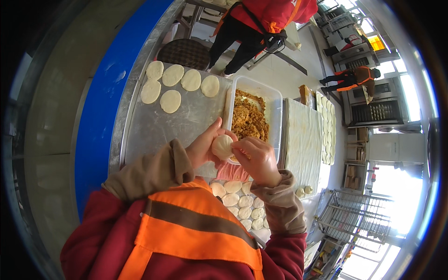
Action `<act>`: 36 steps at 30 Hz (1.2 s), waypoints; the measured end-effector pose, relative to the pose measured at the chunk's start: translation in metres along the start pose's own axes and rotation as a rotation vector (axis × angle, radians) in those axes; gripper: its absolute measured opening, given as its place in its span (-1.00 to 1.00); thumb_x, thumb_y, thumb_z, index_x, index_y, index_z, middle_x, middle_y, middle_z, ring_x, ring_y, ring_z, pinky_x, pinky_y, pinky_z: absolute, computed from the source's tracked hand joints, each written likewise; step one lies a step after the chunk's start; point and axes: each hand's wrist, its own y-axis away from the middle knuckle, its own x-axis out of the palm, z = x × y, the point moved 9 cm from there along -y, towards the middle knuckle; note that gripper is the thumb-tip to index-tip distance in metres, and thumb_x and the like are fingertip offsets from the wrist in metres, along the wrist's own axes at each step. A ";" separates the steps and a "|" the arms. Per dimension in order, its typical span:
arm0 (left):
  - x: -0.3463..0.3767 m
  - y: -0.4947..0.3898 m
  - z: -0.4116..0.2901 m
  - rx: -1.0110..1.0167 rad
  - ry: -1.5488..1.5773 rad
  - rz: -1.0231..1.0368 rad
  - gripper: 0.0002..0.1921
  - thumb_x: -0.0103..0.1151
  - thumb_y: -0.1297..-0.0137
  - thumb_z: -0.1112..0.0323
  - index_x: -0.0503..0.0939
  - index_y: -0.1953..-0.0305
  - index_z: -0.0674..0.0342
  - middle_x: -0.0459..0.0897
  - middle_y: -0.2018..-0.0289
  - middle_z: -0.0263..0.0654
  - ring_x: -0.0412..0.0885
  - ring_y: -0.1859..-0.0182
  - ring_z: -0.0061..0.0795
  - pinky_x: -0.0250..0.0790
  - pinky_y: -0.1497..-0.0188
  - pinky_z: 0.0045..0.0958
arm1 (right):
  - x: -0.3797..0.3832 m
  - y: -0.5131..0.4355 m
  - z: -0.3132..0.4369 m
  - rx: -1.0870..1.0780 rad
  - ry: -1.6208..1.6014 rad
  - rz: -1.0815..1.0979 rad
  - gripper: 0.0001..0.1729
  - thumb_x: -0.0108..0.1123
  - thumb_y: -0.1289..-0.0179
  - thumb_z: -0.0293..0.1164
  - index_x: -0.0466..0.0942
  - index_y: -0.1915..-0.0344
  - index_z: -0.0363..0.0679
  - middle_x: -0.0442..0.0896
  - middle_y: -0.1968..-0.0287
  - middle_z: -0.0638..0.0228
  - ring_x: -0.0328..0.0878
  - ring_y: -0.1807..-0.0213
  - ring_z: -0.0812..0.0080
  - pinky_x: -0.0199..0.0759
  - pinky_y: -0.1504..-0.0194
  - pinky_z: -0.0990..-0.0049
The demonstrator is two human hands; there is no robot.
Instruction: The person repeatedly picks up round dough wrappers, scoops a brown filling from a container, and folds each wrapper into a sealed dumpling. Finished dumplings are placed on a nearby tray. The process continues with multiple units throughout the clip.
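Note:
A round, pleated ball of dough (222, 147) rests in my left hand (204, 145), cupped by the fingers and thumb. My right hand (257, 156) pinches the edge of that dough between thumb and fingertips. Just beyond both hands, a clear plastic tub (274, 105) holds a crumbly brown filling (246, 117). Left of the tub, several flat dough rounds (170, 101) lie at the far end of the metal worktop (164, 136). Whether filling is inside the held dough cannot be seen.
A cloth-covered stack (302, 140) stands right of the tub, with two small dough pieces (304, 190) near its close end. More dough rounds (245, 201) lie below my right forearm. A red cloth (232, 173) is beneath my hands. One person (252, 28) stands beyond the worktop, others farther right.

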 end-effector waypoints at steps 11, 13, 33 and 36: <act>-0.020 -0.023 0.017 0.146 0.421 -0.135 -0.40 -0.30 -0.41 -0.26 0.49 0.21 0.22 0.60 0.35 -0.25 0.60 0.31 -0.42 0.48 0.20 -0.35 | 0.024 0.022 -0.037 0.503 -0.324 0.076 -0.73 0.33 -0.06 -0.54 0.55 0.18 -0.27 0.60 0.44 0.32 0.58 0.41 0.55 0.45 0.33 0.57; -0.014 -0.011 0.006 0.308 0.437 -0.122 -0.48 -0.19 -0.42 -0.18 0.48 0.22 0.22 0.59 0.32 -0.26 0.60 0.26 -0.47 0.46 0.15 -0.39 | 0.030 0.032 -0.050 0.685 -0.551 0.073 -0.69 0.35 -0.06 -0.52 0.55 0.15 -0.27 0.60 0.43 0.32 0.56 0.40 0.62 0.44 0.31 0.61; -0.013 -0.012 0.022 0.105 0.133 -0.152 -0.46 -0.27 -0.45 -0.15 0.51 0.20 0.26 0.60 0.33 -0.30 0.58 0.30 -0.52 0.42 0.22 -0.47 | 0.031 0.031 -0.040 0.619 -0.411 0.135 -0.81 0.36 -0.08 -0.46 0.56 0.32 -0.26 0.55 0.56 0.35 0.48 0.57 0.53 0.38 0.50 0.55; -0.005 -0.014 0.027 0.046 0.107 -0.032 -0.46 -0.29 -0.46 -0.16 0.51 0.19 0.23 0.60 0.34 -0.28 0.58 0.29 -0.50 0.42 0.22 -0.45 | 0.015 0.020 -0.012 0.262 -0.334 0.106 -0.83 0.36 -0.09 -0.45 0.55 0.38 -0.28 0.54 0.58 0.36 0.48 0.60 0.53 0.38 0.50 0.54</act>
